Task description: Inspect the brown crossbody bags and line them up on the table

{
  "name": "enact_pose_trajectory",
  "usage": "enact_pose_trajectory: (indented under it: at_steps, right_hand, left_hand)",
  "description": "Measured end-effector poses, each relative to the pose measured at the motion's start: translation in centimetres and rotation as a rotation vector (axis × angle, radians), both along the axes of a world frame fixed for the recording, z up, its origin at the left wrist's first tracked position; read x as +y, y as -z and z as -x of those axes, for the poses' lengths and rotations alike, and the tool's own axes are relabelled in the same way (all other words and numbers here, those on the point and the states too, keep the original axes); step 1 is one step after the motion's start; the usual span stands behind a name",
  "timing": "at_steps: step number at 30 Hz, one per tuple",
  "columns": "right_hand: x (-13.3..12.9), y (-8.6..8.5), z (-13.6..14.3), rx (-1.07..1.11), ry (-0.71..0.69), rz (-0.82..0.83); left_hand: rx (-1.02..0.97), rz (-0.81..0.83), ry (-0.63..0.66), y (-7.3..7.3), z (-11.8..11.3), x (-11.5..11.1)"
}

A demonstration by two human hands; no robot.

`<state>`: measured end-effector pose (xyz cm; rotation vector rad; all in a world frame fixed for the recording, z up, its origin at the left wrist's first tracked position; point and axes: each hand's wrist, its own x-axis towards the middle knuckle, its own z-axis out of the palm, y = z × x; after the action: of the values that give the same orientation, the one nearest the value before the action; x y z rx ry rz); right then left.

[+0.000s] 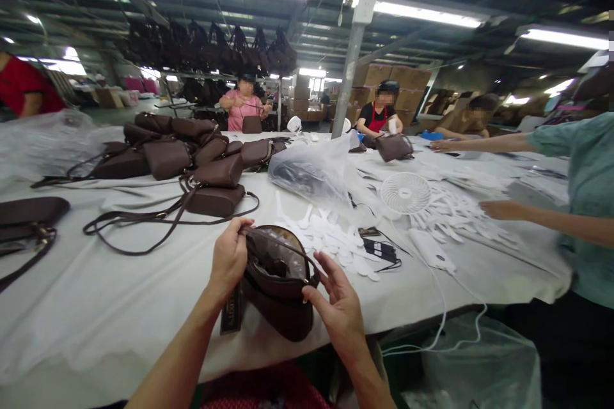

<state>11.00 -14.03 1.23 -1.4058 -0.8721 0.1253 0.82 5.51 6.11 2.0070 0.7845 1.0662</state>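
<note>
Holds both bare forearms [187,339] stretched forward and angled inward; pinches with the left hand [229,255], fingers [236,225] curled; holds the right hand [338,303] looser, thumb [314,297] spread.

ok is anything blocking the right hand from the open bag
Nothing visible does: the right hand is right at one end of the bag, while the left hand grips the other. The white pieces lie beyond the bag, not between.

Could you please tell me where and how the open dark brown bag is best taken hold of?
Probably grip the bag at both ends of its open mouth, left hand from the left, right hand from the right: the mouth gapes upward, so its ends offer edges to pinch.
</note>
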Motion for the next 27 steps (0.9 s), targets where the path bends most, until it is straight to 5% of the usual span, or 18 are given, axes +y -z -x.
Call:
enact_pose_trajectory:
  at_steps: [6,9,16,20,23,27]
  right_hand:
    - [0.5,-0.7,0.5,-0.523,0.143,0.024]
    - [0.6,-1.0,0.0,-0.556,0.192,0.021]
    - [0.2,-1.5,-0.9,-0.474,0.164,-0.03]
    - [0.4,-1.5,-0.9,-0.467,0.196,-0.03]
    - [0.5,-1.5,-1.1,-0.466,0.208,-0.008]
    - [0.4,-1.8,-1.0,-0.453,0.148,-0.009]
  left_hand:
    - [-0.031,0.034,-0.028,0.0,-0.6,-0.4]
    - [0.016,0.025,0.03,-0.5,-0.3,-0.5]
    - [0.22,0.047,0.647,-4.5,2.9,1.2]
    - [0.25,0.155,0.823,-6.3,3.5,3.1]
    - [0.228,0.162,0.835,-6.6,3.1,4.1]
    - [0.25,0.074,0.668,-6.1,1.6,4.3]
